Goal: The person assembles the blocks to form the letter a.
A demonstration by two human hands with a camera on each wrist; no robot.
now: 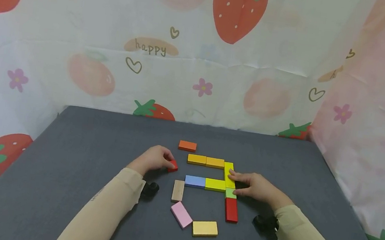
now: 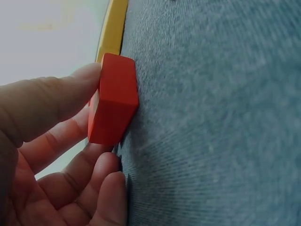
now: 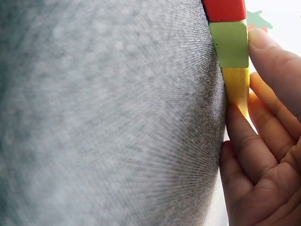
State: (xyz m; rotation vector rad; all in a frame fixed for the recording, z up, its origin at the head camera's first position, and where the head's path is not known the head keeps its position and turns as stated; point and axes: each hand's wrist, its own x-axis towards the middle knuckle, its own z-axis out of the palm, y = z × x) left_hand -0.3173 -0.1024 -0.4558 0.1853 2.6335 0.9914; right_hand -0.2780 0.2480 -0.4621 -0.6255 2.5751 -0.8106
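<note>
My left hand point(image 1: 153, 159) pinches a small red block point(image 2: 117, 89) between thumb and fingers, close over the cloth, left of the block layout. In the left wrist view the thumb presses one side of it, and the lower fingers are loosely bent beneath. My right hand point(image 1: 260, 187) rests at the right side of the layout. Its forefinger lies on the upright yellow block point(image 1: 228, 168), while its thumb touches the small light-green block point(image 3: 229, 44). Below the green one a longer red block point(image 1: 231, 210) continues the column.
Two orange-yellow blocks point(image 1: 197, 159) run left from the column's top. Lower, a blue block point(image 1: 195, 181) meets another yellow block point(image 1: 215, 185). Around them lie an orange block point(image 1: 187, 146), a wooden block point(image 1: 178, 190), a pink block point(image 1: 181, 214) and a pale-yellow block point(image 1: 204, 229).
</note>
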